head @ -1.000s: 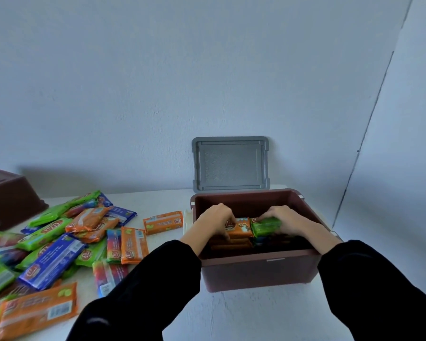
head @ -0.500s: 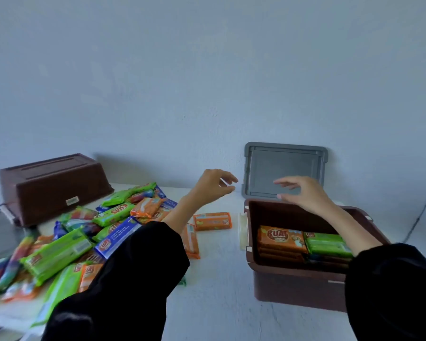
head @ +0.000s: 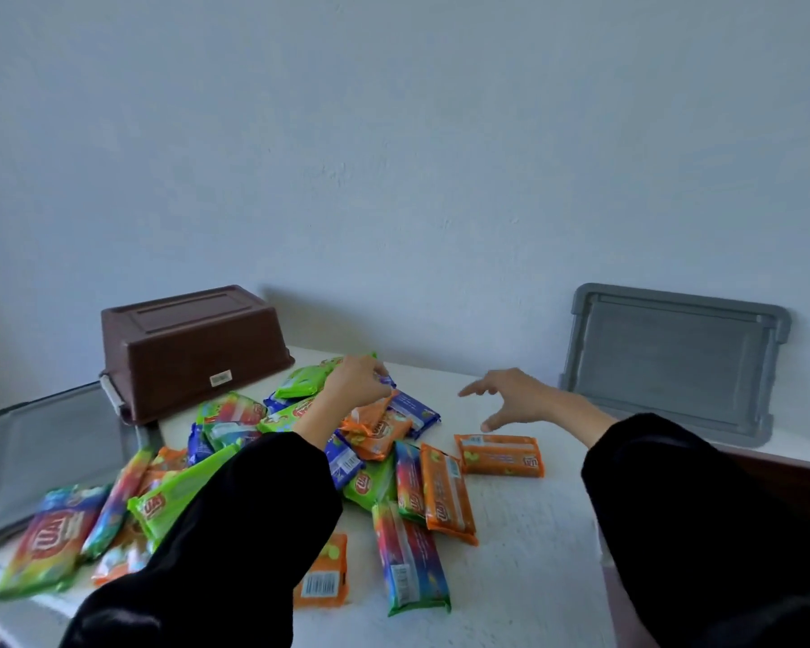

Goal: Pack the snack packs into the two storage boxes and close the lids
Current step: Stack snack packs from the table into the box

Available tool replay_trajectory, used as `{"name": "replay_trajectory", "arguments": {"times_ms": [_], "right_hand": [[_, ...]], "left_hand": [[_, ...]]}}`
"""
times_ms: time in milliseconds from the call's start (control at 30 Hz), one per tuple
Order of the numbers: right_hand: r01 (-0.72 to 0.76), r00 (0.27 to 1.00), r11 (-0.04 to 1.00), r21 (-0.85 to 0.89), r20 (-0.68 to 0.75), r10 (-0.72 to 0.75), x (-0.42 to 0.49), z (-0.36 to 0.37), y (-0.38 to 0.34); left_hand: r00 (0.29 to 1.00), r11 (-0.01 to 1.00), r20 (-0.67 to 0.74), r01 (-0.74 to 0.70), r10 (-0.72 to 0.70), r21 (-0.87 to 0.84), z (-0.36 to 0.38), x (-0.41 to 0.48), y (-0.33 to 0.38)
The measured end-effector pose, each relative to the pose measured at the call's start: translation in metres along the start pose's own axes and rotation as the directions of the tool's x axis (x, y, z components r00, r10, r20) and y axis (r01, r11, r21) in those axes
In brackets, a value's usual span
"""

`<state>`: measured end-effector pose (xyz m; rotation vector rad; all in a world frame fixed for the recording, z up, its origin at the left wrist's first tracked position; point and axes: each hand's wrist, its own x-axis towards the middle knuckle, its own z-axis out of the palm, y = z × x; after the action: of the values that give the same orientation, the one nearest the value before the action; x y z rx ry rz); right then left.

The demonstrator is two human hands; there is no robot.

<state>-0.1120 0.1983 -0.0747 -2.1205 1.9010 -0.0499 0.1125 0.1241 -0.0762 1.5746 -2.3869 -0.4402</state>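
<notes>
A heap of snack packs (head: 408, 488) in orange, green, blue and rainbow wrappers lies across the white table (head: 524, 577). My left hand (head: 358, 383) is at the far side of the heap, fingers curled down and pinching the raised end of an orange snack pack (head: 377, 430). My right hand (head: 524, 399) hovers with fingers spread just above a lone orange pack (head: 499, 456), not touching it. One brown storage box (head: 192, 348) stands upside down at the back left. Only a dark rim of the other box (head: 796, 465) shows behind my right sleeve.
A grey lid (head: 43, 451) lies flat at the table's left edge beside the upturned box. A second grey lid (head: 674, 362) leans against the wall at the back right. The wall runs close behind the table.
Both hands left the packed right-hand box and swung left to the heap. The left hand now pinches an orange pack, and the view turned left with them.
</notes>
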Motion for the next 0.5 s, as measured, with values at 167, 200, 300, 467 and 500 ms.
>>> {"name": "replay_trajectory", "arguments": {"times_ms": [167, 200, 300, 467, 500], "right_hand": [[0.05, 0.95, 0.953, -0.299, 0.309, 0.047, 0.029, 0.032, 0.008], [0.056, 0.941, 0.947, -0.317, 0.334, 0.056, 0.032, 0.037, 0.009], [0.056, 0.933, 0.944, -0.325, 0.354, 0.067, 0.038, 0.047, 0.013], [0.039, 0.951, 0.955, -0.294, 0.303, 0.055, 0.038, 0.05, 0.016], [0.04, 0.953, 0.955, -0.294, 0.298, 0.052, 0.037, 0.049, 0.016]], "left_hand": [[0.989, 0.989, 0.08, 0.118, -0.126, 0.093, 0.032, 0.023, -0.018], [0.986, 0.982, 0.082, 0.131, -0.143, 0.137, 0.037, 0.026, -0.02], [0.986, 0.963, 0.073, 0.13, -0.151, 0.237, 0.046, 0.031, -0.023], [0.989, 0.965, 0.037, 0.131, -0.143, 0.227, 0.045, 0.035, -0.028], [0.989, 0.965, 0.036, 0.132, -0.144, 0.226, 0.043, 0.035, -0.028]]}}
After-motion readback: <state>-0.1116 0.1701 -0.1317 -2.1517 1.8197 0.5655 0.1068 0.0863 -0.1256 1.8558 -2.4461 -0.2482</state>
